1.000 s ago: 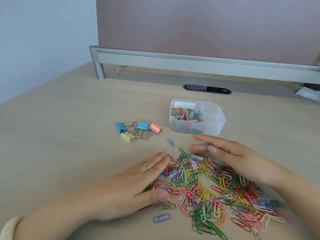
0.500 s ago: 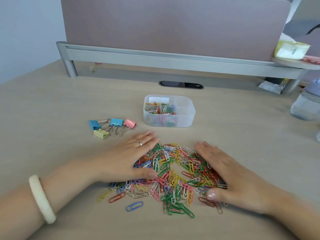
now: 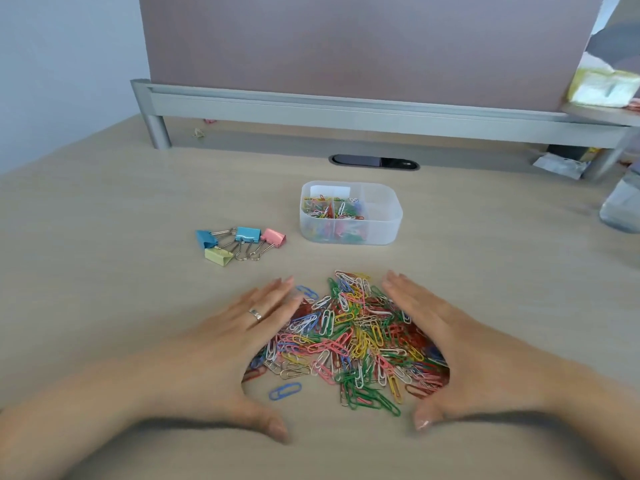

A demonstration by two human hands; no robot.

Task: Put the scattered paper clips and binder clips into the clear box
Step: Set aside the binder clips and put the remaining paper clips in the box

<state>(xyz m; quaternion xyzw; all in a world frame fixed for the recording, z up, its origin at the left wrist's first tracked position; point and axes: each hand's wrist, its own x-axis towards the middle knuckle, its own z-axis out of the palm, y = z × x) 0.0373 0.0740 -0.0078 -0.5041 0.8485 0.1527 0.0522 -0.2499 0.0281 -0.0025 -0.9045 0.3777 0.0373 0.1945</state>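
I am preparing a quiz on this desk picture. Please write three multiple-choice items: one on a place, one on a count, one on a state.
1. Where are the binder clips relative to the box?
A. left of it
B. inside it
C. right of it

2. How many binder clips are there?
A. two
B. four
C. six

3. How are the hands?
A. fists
B. holding the box
C. open, flanking the paper clips

Answers:
1 A, they lie on the desk to its left.
2 B, two blue, one pink, one yellow.
3 C, left hand and right hand lie flat either side.

You are sitting at an office workstation: a pale wood-look desk [image 3: 104,237] with a cable slot [image 3: 374,162], a mauve fabric partition [image 3: 346,43] on a grey metal rail [image 3: 346,112], and paper clips [image 3: 353,341] scattered about.
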